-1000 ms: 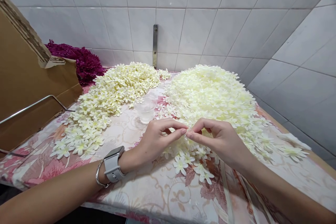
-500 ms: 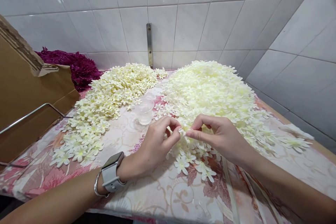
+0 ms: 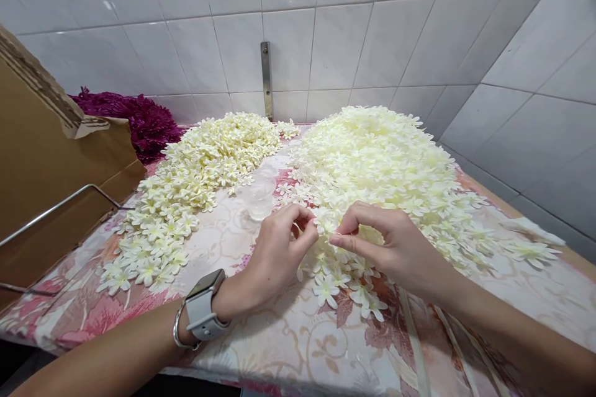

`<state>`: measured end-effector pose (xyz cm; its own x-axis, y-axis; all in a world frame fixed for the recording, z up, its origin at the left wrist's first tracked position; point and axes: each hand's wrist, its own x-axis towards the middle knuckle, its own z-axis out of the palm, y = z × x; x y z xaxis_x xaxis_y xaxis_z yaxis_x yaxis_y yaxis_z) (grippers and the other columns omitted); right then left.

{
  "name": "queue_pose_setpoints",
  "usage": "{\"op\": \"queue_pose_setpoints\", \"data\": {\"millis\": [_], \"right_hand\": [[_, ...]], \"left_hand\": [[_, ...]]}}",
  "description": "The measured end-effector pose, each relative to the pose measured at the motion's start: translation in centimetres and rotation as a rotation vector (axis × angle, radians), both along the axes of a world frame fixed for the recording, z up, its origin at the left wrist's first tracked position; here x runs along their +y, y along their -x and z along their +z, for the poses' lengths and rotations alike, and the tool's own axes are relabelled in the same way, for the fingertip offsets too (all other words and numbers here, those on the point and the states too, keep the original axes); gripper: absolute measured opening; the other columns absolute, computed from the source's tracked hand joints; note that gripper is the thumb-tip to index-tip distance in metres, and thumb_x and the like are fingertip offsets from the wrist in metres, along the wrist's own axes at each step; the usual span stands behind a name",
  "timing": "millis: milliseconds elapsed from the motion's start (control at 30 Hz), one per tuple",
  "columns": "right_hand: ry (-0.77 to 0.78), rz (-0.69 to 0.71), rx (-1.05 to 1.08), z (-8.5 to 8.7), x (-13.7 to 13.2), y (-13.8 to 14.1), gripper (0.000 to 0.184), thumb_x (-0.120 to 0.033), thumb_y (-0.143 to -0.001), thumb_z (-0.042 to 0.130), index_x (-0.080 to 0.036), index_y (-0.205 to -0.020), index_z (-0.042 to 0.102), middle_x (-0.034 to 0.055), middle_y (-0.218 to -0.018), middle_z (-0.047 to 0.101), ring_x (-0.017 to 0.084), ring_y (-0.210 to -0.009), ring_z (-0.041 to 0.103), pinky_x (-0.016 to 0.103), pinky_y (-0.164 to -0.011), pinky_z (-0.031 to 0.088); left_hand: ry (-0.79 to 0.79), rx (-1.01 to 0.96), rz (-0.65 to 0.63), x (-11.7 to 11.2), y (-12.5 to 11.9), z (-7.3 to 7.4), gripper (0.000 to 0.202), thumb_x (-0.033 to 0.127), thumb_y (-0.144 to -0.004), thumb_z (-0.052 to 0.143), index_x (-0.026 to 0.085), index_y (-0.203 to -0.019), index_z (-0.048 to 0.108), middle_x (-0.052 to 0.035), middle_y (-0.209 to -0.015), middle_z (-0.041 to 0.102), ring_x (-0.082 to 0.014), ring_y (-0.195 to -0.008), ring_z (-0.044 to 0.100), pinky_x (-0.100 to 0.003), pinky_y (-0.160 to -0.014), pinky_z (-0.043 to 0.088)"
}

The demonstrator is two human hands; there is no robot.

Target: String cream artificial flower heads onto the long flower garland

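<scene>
Looks like fine fingertip work on faux blossoms, prob. one small pc. at a time. L hand (image 3: 274, 249) is just nearer than the clear plastic tub (image 3: 259, 200) & a bit to its R; R hand (image 3: 393, 239) sits farther R of the tub. Each grip is pinched closed, thumb to forefinger, w/ a small gap btwn the hands. Can't tell if a petal is in either, b/c it's white on white.

The big blossom heap (image 3: 372, 158) is R of the tub, spreading behind & under the hands; a second blossom heap (image 3: 214, 158) is L of it. Next move prob. calls for a light touch & steady wrists, so nothing thin drops into the pile.

Other stuff: magenta bunch (image 3: 151, 127) back-L of the tub; cardboard box (image 3: 65, 167) & metal rod (image 3: 46, 218) far L, crowding that side of the cloth-covered tabletop (image 3: 274, 344). Main nuisance: the R heap, right up against the fingers.
</scene>
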<state>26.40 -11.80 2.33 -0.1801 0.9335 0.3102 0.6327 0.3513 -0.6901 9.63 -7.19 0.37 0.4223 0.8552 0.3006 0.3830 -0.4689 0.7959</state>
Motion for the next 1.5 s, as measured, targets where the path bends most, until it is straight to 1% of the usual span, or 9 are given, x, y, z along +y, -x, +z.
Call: {"op": "queue_pose_setpoints", "data": {"millis": [333,500,633,767,967,1167,1300,1433,1500], "right_hand": [[-0.235,0.064,-0.125,-0.3,-0.9,0.4,0.020,-0.018,-0.084,0.052,-0.021,-0.064,0.046,-0.0005,-0.061,0.053,0.015,-0.062,0.048,0.030,-0.062,0.036],[-0.167,-0.093,-0.061,-0.1,-0.4,-0.1,0.013,-0.023,-0.085,0.052,-0.021,-0.074,0.057,0.0032,-0.072,0.062,0.017,-0.069,0.055,0.031,-0.063,0.041],[-0.135,-0.192,-0.021,-0.2,0.1,-0.5,0.012,-0.025,-0.083,0.053,-0.021,-0.074,0.061,0.0037,-0.074,0.064,0.018,-0.071,0.058,0.030,-0.062,0.042],[-0.071,-0.161,0.014,-0.1,0.0,-0.3,0.014,-0.023,-0.081,0.054,-0.022,-0.068,0.059,0.0015,-0.070,0.064,0.016,-0.066,0.057,0.028,-0.059,0.041],[0.013,-0.111,0.071,-0.1,-0.2,0.0,0.023,-0.032,-0.081,0.058,-0.021,-0.062,0.054,-0.0005,-0.065,0.060,0.014,-0.063,0.054,0.027,-0.060,0.041],[0.103,-0.073,0.143,0.0,0.0,-0.2,0.023,-0.039,-0.077,0.064,-0.021,-0.064,0.061,0.0002,-0.070,0.064,0.015,-0.066,0.056,0.027,-0.063,0.042],[0.139,-0.037,0.167,0.0,0.1,-0.5,0.018,-0.040,-0.077,0.064,-0.023,-0.073,0.069,0.0015,-0.077,0.068,0.017,-0.072,0.060,0.028,-0.067,0.044],[0.151,-0.020,0.168,0.0,0.1,-0.6,0.022,-0.042,-0.080,0.059,-0.025,-0.082,0.073,0.0037,-0.085,0.070,0.019,-0.079,0.062,0.031,-0.070,0.046],[0.150,-0.038,0.161,0.0,0.1,-0.5,0.024,-0.043,-0.080,0.059,-0.024,-0.081,0.073,0.0042,-0.084,0.070,0.020,-0.077,0.062,0.031,-0.069,0.047]], "left_hand": [[0.012,0.028,0.049,0.5,0.1,-0.2,0.009,0.013,-0.076,0.048,0.017,-0.070,0.054,0.0007,-0.067,0.059,-0.0130,-0.063,0.054,-0.026,-0.060,0.041],[-0.022,0.001,0.014,0.5,0.0,-0.3,0.008,0.017,-0.079,0.052,0.017,-0.072,0.056,0.0000,-0.070,0.061,-0.0124,-0.063,0.055,-0.025,-0.059,0.042],[-0.143,-0.025,0.003,0.2,0.1,-0.1,0.004,0.015,-0.077,0.057,0.017,-0.073,0.056,0.0000,-0.073,0.061,-0.0122,-0.065,0.055,-0.025,-0.061,0.044],[-0.239,-0.075,-0.079,0.0,0.2,-0.1,0.005,0.017,-0.082,0.057,0.018,-0.080,0.061,-0.0015,-0.079,0.065,-0.0140,-0.075,0.059,-0.026,-0.070,0.046],[-0.221,-0.072,-0.133,0.1,0.2,-0.2,0.007,0.019,-0.082,0.059,0.018,-0.083,0.065,-0.0023,-0.081,0.069,-0.0151,-0.076,0.063,-0.026,-0.070,0.047],[-0.221,-0.066,-0.179,0.0,0.3,-0.2,0.009,0.019,-0.084,0.056,0.019,-0.083,0.065,-0.0022,-0.081,0.070,-0.0152,-0.076,0.062,-0.026,-0.069,0.047],[-0.204,-0.062,-0.161,0.0,0.3,0.1,0.010,0.018,-0.084,0.055,0.018,-0.080,0.064,-0.0016,-0.078,0.067,-0.0140,-0.073,0.061,-0.025,-0.067,0.045],[-0.165,-0.054,-0.143,0.1,0.3,0.1,0.011,0.018,-0.086,0.052,0.018,-0.080,0.062,-0.0016,-0.079,0.066,-0.0140,-0.075,0.060,-0.026,-0.068,0.045],[-0.168,-0.062,-0.110,0.1,0.3,0.1,0.009,0.018,-0.085,0.053,0.018,-0.079,0.060,-0.0009,-0.078,0.064,-0.0134,-0.073,0.059,-0.025,-0.067,0.044]]}}
